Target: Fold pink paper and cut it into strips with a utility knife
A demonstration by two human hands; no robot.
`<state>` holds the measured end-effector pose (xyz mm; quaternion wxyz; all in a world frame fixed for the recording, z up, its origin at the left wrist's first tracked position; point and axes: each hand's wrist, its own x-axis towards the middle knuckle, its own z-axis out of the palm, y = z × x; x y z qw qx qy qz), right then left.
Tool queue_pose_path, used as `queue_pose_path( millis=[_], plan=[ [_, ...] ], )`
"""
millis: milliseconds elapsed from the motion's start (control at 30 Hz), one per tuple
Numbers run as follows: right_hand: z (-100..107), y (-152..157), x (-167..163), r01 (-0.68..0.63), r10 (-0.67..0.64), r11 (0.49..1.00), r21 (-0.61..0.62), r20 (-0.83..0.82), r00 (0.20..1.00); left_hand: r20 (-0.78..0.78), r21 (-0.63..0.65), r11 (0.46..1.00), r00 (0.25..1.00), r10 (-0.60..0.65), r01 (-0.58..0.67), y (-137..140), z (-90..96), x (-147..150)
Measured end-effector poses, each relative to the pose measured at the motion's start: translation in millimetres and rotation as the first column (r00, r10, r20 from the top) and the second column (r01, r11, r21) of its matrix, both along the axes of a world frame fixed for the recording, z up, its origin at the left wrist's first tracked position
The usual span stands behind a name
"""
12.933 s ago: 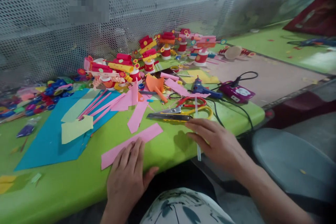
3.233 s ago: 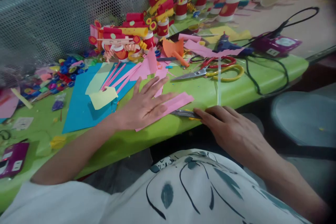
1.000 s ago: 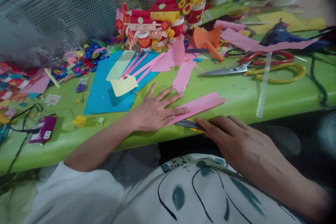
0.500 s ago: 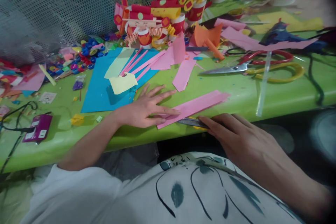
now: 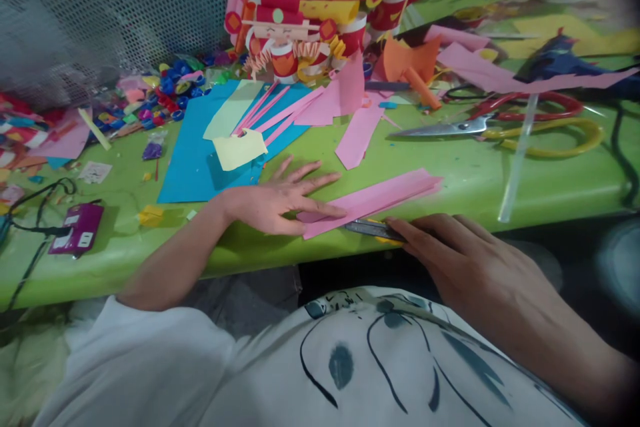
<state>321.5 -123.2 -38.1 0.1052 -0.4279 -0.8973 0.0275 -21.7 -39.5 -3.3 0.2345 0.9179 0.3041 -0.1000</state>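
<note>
My left hand (image 5: pixel 283 203) lies spread on the green table, its index finger and thumb pressing the near-left end of a folded pink paper strip (image 5: pixel 385 195). The strip has several layers and slants up to the right. In my right hand (image 5: pixel 450 243) is a utility knife (image 5: pixel 373 228), with grey metal and some yellow showing. Its tip points left and lies along the strip's near edge, close to my left fingers. My right fingers hide the rest of the knife.
Behind my left hand lies a blue sheet (image 5: pixel 187 170) with pale yellow paper (image 5: pixel 240 150) and pink strips. Large scissors (image 5: pixel 470 127) lie at right. Paper figures on cups (image 5: pixel 285 60) stand at the back before a mesh panel (image 5: pixel 125 0). A purple device (image 5: pixel 77 228) with cords lies left.
The view has shifted slightly, so the table things appear a little higher and further right. Both hands keep nearly the same places on the paper, with the knife still held.
</note>
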Motion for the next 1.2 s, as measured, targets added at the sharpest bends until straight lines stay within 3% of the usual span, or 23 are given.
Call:
queue_pose_path(
  millis=[500,800,1200],
  plan=[
    [-2.2,-2.8,-2.3,-0.055,0.055,0.997,0.045,0.0,0.998,-0.017,-0.056,0.998,1.0,-0.012,0.011,3.9,-0.3,-0.2],
    [-4.8,1.0,-13.5,-0.096,0.105,0.991,0.092,-0.094,0.99,-0.127,-0.147,0.989,0.992,-0.008,-0.011,3.7,13.0,8.8],
    [-1.2,4.7,-18.0,-0.117,0.117,0.993,0.008,-0.112,0.987,-0.109,-0.163,0.986,0.994,0.016,-0.034,3.1,11.8,9.3]
  ],
)
